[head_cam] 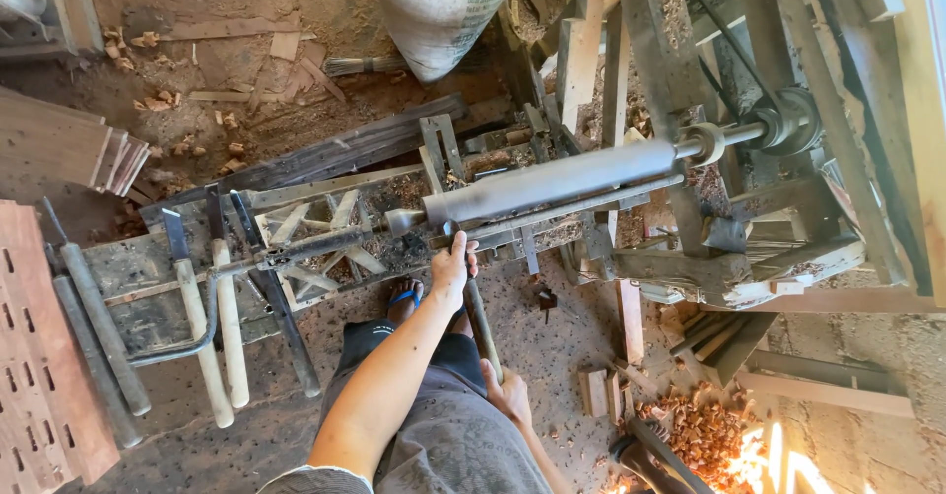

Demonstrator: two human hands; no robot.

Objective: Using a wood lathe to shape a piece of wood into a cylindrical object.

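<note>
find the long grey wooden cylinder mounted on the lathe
In the head view, the long grey wooden cylinder lies right of centre, across the lathe, just above the left hand and the metal tool rest bar.

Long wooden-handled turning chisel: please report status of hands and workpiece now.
Left hand grips long wooden-handled turning chisel near tool rest. Right hand holds handle end. Grey cylindrical wooden workpiece mounted on lathe. Nothing between chisel and workpiece.
</note>
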